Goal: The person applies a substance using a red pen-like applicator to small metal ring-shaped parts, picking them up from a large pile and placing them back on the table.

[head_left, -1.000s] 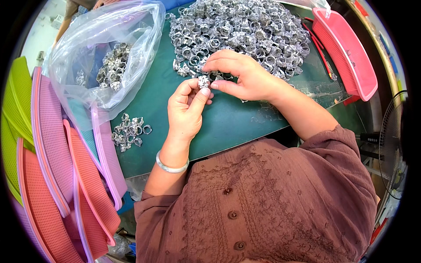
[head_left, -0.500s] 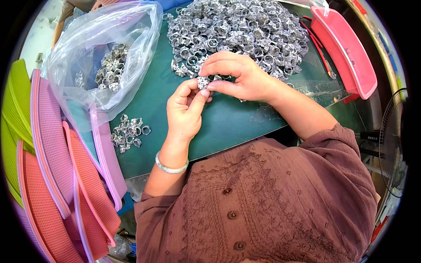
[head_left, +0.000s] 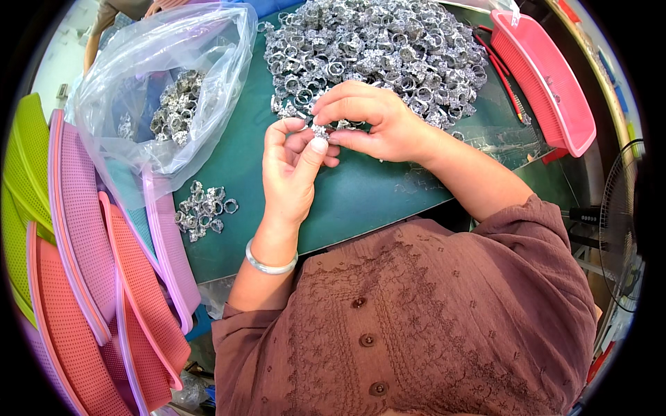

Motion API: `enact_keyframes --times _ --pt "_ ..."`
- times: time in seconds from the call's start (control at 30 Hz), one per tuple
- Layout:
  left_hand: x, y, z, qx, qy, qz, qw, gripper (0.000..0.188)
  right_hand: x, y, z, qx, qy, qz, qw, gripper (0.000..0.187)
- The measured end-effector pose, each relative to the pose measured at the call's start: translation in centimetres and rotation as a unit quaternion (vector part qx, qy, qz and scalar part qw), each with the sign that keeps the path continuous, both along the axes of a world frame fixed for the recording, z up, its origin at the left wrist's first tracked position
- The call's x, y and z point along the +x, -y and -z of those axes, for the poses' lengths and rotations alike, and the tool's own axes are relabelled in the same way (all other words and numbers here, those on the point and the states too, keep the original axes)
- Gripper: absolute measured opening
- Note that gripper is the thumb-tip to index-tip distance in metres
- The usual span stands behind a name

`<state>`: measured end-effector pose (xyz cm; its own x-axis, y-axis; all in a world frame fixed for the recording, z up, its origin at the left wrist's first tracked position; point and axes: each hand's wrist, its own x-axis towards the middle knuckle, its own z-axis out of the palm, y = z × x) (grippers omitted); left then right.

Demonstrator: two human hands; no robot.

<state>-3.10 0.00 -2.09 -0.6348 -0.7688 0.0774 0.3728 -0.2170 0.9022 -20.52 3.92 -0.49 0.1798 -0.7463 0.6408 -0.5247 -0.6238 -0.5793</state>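
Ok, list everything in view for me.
table: one, green, centre
silvery piece: one, silver-grey, above table
large ring pile: one, grey, far side
small ring pile: one, silver, left
bag: one, clear, upper left, rings inside
perforated baskets: several, green, purple, coral, left
pink basket: one, pink, right
tool: one, red-handled, beside pink basket
fan: one, black, right edge
other person: one, tan-clothed, top left
bangle: one, pale, left wrist
top: one, brown, bottom
left hand: one, bare, pinching silvery piece
right hand: one, bare, at silvery piece
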Motion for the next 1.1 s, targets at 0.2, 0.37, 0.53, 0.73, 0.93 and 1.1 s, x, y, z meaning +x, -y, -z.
enact_keyframes --times 0.2,0.37,0.53,0.73,0.93,1.1 --pt "-0.6 0.0 0.5 -0.088 0.023 -0.051 0.995 0.040 0.1 0.1 0.0 0.004 0.001 -0.004 1.000 0.035" --pt "-0.6 -0.2 0.6 -0.127 0.035 -0.072 0.989 0.050 -0.3 0.2 -0.1 0.020 0.029 0.041 0.999 0.034" --pt "-0.6 -0.3 0.4 -0.154 0.048 -0.083 0.983 0.052 -1.0 0.4 0.1 0.008 0.002 0.050 0.999 0.026" --pt "-0.7 -0.4 0.5 -0.156 0.060 -0.095 0.981 0.040 -1.2 0.6 0.2 0.006 -0.019 0.061 0.998 0.023" --pt "-0.4 -0.2 1.0 -0.169 0.068 -0.076 0.980 0.035 -1.4 0.9 0.5 -0.019 -0.016 0.081 0.996 0.020" --pt "-0.3 0.0 1.3 -0.188 0.106 -0.092 0.972 0.034 -1.3 0.7 0.4 -0.007 0.001 0.071 0.997 0.017"
